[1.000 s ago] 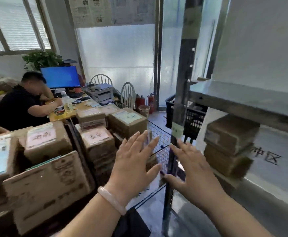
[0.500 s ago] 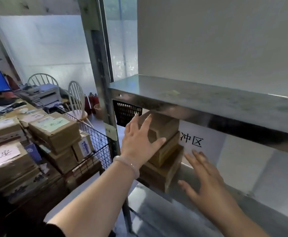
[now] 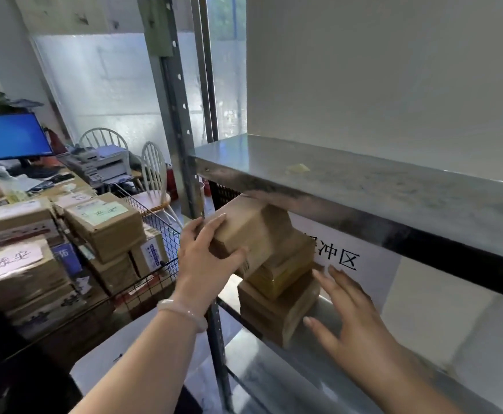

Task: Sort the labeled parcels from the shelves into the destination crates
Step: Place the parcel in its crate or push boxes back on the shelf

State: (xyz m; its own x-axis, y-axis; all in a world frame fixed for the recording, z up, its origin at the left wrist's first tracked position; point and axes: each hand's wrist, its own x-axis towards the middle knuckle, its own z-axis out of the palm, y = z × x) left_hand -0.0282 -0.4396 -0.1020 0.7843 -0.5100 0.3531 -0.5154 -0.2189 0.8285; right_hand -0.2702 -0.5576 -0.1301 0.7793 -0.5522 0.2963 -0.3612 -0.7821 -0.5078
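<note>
right hand [image 3: 355,321] nearest, fingers straight and spread, just beside the bottom box of a three-high stack of brown cardboard parcels [image 3: 277,312] on the lower grey metal shelf [image 3: 304,377]; contact unclear. left hand [image 3: 205,258], pale bead bracelet [image 3: 181,313] at the wrist, clamps the tilted top parcel [image 3: 250,231], fingers over, thumb under. white paper sign [image 3: 343,258] with black characters behind. further left, wire mesh crate [image 3: 154,222] of labelled boxes; blue computer monitor [image 3: 8,135] beyond.

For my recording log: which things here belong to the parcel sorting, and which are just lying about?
Job: top parcel, held in the left grip; two parcels beneath it; open right grip beside them; shelf; wire crate of labelled boxes.
Lying about: monitor; printer; white chairs.
</note>
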